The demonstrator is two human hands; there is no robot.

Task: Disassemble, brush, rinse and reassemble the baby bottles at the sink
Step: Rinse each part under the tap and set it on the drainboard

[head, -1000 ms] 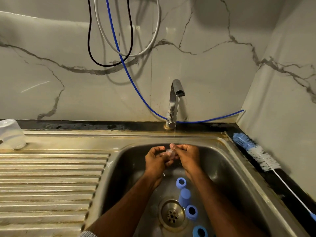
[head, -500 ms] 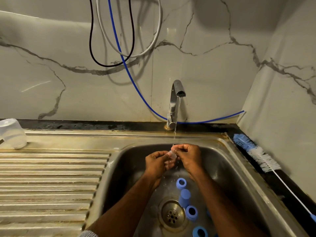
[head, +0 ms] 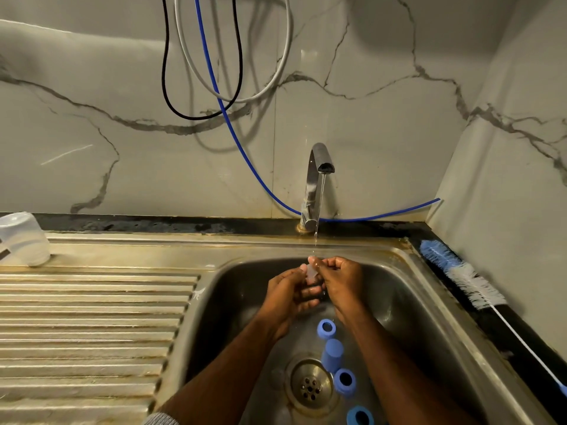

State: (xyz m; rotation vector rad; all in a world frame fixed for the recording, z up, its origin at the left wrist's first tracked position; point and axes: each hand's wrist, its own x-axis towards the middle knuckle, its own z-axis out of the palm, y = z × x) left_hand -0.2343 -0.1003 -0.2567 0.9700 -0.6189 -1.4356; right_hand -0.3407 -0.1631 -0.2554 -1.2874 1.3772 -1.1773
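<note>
Together, left hand and right hand pinch a clear teat between curled fingertips.

Four bottle parts lie in the sink by the drain, brush right, cup far left.

No legible text, labels, brands, numbers or signs anywhere, none on the tap, sink, brush, blue bottle parts or clear cup at nine o'clock
</note>
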